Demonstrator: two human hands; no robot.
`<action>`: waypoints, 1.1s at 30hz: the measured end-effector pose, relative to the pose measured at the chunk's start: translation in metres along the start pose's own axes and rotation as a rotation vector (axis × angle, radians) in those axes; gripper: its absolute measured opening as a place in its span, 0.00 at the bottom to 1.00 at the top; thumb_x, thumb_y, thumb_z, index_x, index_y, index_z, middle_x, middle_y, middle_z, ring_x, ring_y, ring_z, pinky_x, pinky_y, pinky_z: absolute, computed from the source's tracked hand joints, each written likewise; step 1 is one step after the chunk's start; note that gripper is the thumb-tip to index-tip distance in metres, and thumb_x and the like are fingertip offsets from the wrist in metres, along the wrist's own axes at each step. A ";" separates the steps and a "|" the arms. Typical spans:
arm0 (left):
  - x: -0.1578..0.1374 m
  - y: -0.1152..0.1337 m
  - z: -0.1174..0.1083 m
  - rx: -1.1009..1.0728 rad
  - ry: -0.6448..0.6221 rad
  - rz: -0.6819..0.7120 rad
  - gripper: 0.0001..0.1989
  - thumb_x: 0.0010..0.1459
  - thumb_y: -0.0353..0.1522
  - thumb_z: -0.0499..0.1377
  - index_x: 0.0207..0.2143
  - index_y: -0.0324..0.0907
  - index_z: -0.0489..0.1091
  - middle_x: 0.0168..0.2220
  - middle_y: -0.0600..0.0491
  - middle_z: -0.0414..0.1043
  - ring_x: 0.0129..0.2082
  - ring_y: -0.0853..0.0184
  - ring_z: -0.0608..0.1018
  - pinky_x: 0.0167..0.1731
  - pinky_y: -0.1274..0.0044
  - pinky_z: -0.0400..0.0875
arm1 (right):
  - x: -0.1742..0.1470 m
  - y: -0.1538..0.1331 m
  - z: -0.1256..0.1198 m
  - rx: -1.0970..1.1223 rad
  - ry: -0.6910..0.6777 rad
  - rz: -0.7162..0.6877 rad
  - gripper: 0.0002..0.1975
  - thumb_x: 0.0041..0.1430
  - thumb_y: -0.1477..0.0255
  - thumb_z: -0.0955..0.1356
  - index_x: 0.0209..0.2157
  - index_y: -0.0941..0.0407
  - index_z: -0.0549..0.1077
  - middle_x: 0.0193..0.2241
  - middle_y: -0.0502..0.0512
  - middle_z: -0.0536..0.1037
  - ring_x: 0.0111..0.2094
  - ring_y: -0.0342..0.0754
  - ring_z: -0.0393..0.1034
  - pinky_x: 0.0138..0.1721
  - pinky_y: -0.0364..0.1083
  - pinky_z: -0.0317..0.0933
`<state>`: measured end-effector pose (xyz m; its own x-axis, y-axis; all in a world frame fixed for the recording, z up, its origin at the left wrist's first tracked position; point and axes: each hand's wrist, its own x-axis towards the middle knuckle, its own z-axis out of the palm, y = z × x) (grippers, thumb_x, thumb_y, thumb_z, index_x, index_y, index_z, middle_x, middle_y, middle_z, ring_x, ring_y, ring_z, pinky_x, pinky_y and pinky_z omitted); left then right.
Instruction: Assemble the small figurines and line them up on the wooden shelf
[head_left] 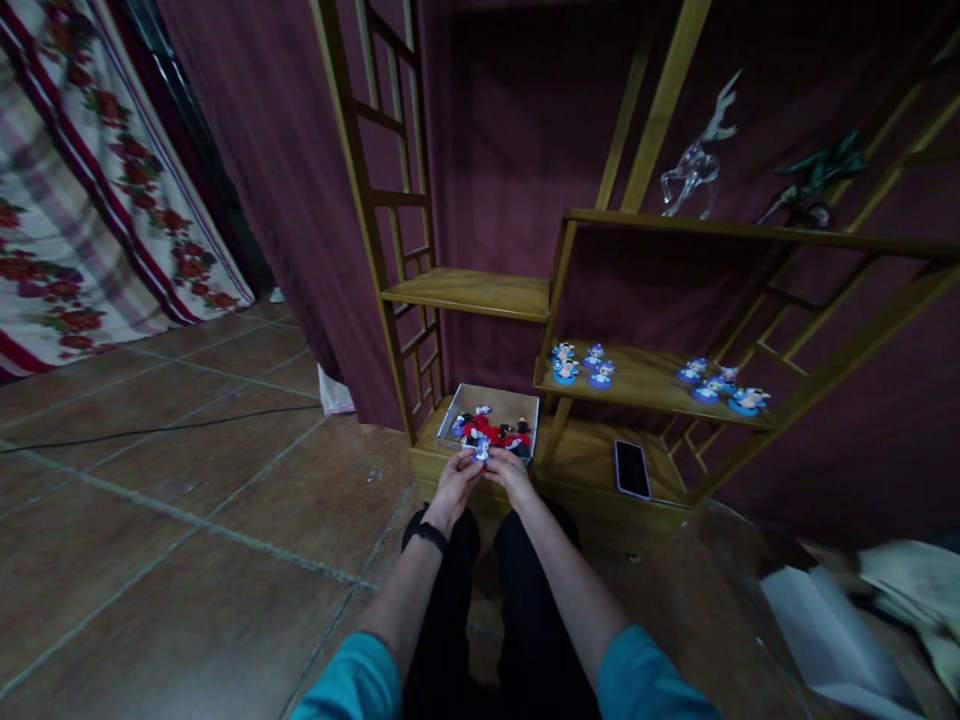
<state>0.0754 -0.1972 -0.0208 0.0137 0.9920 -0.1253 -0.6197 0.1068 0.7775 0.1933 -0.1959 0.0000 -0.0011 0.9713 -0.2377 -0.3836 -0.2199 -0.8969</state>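
Note:
Between both sets of fingertips I hold a small white and purple figurine (482,450), upright over the near edge of an open box. My left hand (456,482) pinches it from the left, and a dark band circles that wrist. From the other side my right hand (513,476) grips it too. The cardboard box (507,397) stands on the bottom shelf and holds red, black and purple small pieces in a heap. Similar figurines on blue and purple bases stand on the shelf to the right, one group (601,374) at its left end and another group (707,388) farther right.
A phone (632,469) lies on the bottom shelf at the right. The wooden shelf unit (480,292) carries a clear deer ornament (694,170) and a dark green ornament (814,185) higher up. A white box (832,630) sits at lower right; a cable (161,430) crosses the tiled floor.

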 end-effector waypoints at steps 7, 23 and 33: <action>-0.002 0.000 0.002 0.087 0.035 0.024 0.22 0.34 0.26 0.69 0.36 0.39 0.69 0.31 0.52 0.74 0.30 0.69 0.75 0.35 0.75 0.66 | -0.003 0.000 0.001 -0.054 -0.046 -0.017 0.15 0.40 0.66 0.71 0.34 0.55 0.74 0.32 0.53 0.78 0.37 0.49 0.73 0.39 0.48 0.66; -0.007 -0.001 0.006 0.169 -0.034 0.075 0.21 0.31 0.25 0.69 0.33 0.40 0.71 0.27 0.55 0.74 0.27 0.70 0.74 0.35 0.75 0.67 | 0.004 0.007 0.001 -0.147 -0.047 -0.136 0.13 0.38 0.66 0.71 0.29 0.57 0.73 0.25 0.50 0.77 0.28 0.47 0.72 0.32 0.46 0.64; -0.005 -0.002 0.004 0.104 -0.053 0.062 0.21 0.32 0.24 0.68 0.34 0.39 0.71 0.30 0.53 0.74 0.29 0.71 0.74 0.37 0.75 0.66 | 0.019 0.018 -0.002 -0.209 0.066 -0.213 0.10 0.35 0.68 0.71 0.22 0.57 0.72 0.22 0.50 0.75 0.27 0.47 0.70 0.31 0.46 0.64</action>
<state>0.0795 -0.2026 -0.0195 0.0212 0.9988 -0.0444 -0.5360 0.0489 0.8428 0.1881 -0.1816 -0.0209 0.1212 0.9912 -0.0531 -0.1703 -0.0319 -0.9849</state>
